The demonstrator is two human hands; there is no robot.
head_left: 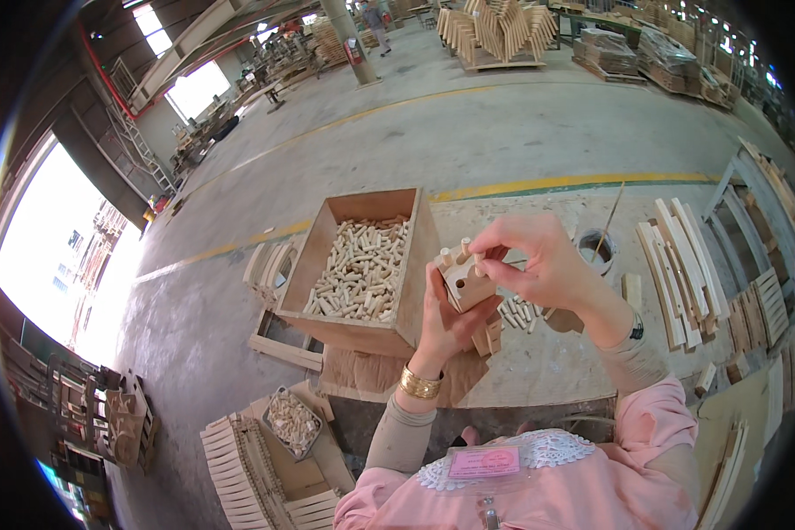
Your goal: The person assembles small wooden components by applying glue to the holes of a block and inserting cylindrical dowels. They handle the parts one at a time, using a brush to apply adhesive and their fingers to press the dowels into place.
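My left hand (449, 325) is wrapped round a small pale wooden block (470, 290), held up over the work table. A dark round hole shows in the block's face. Two short wooden dowels (465, 246) stick up from its upper end. With thumb and forefinger my right hand (543, 263) pinches another wooden dowel (480, 264) against the block; how deep it sits cannot be seen. Beneath the hands, loose dowels (519, 312) and a few wooden pieces (488, 337) lie on the table, partly covered by my left hand.
A deep wooden box (426, 231) full of dowels stands just left of my hands. Beyond my right hand is a pot (596, 251) with a thin stick. Long wooden strips (680, 265) lie at the right. Lower left, a small tray (293, 424) sits beside stacked slats (243, 473).
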